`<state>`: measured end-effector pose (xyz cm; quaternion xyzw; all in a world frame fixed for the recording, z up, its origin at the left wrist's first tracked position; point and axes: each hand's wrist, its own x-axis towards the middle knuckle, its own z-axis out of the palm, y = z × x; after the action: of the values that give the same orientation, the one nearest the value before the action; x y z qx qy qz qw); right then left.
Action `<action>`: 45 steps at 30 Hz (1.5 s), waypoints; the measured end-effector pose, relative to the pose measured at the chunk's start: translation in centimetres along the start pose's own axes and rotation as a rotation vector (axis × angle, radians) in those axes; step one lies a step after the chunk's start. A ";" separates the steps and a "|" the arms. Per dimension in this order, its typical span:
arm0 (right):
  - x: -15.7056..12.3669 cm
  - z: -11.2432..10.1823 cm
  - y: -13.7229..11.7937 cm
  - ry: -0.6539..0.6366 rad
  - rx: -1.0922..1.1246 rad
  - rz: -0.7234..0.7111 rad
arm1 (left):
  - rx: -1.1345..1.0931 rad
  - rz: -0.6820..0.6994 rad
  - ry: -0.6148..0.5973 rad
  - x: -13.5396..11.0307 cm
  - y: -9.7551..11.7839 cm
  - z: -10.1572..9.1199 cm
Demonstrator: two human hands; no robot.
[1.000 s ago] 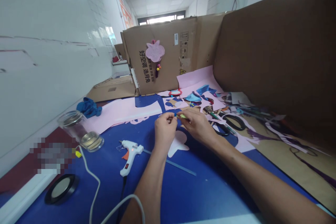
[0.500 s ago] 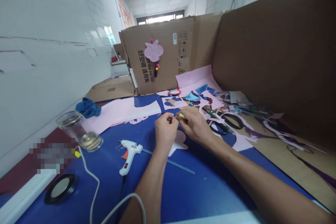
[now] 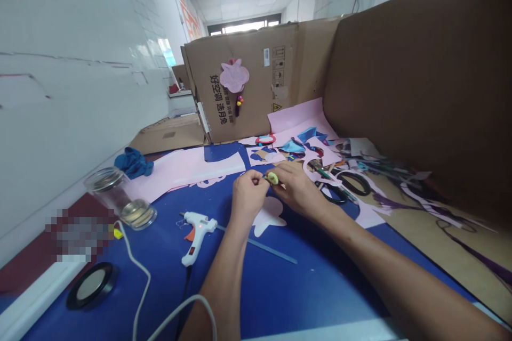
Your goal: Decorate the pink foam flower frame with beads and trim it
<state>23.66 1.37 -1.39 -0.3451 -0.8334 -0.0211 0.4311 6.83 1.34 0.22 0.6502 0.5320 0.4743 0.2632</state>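
Between my two hands is a small, roundish yellow-green piece (image 3: 273, 178), too small to name surely. My right hand (image 3: 294, 187) has its fingers closed around it. My left hand (image 3: 250, 191) is closed in a pinch right beside it, and a tiny dark blue bit shows at its fingertips; what it grips is mostly hidden. Below both hands a pale pink cut-out with wavy edges (image 3: 270, 217) lies on the blue table. Left of my left forearm rests a white glue gun (image 3: 198, 234) with an orange trigger, its clear glue stick (image 3: 274, 251) sticking out past my forearm.
On the left stand a glass jar (image 3: 120, 197), a black tape roll (image 3: 92, 285) and a white cable (image 3: 140, 266). Blue cloth (image 3: 134, 162) and pink sheets (image 3: 184, 170) lie behind. Scissors (image 3: 354, 183) and scraps crowd the right. Cardboard walls (image 3: 256, 90) enclose the back.
The yellow-green piece has turned and shows more of its round face. My left hand has shifted slightly left, uncovering more of the pink cut-out.
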 end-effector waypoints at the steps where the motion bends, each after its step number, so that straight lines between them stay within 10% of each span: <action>1: -0.1 -0.1 0.1 -0.019 -0.002 -0.001 | 0.005 -0.002 -0.010 0.0 0.1 -0.1; 13: 0.6 -0.9 -1.2 0.105 0.072 0.045 | -0.271 -0.057 -0.018 -0.2 0.2 0.7; 30: 0.9 -0.6 -1.2 0.272 0.590 0.580 | -0.843 -0.279 0.066 0.2 0.1 0.4; 45: 0.9 -0.7 -1.4 0.192 0.294 0.446 | -0.348 -0.032 -0.014 -0.1 -0.6 1.4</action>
<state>22.99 0.62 0.09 -0.4502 -0.6863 0.1630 0.5475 7.80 1.66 -0.88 0.5894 0.4502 0.5504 0.3833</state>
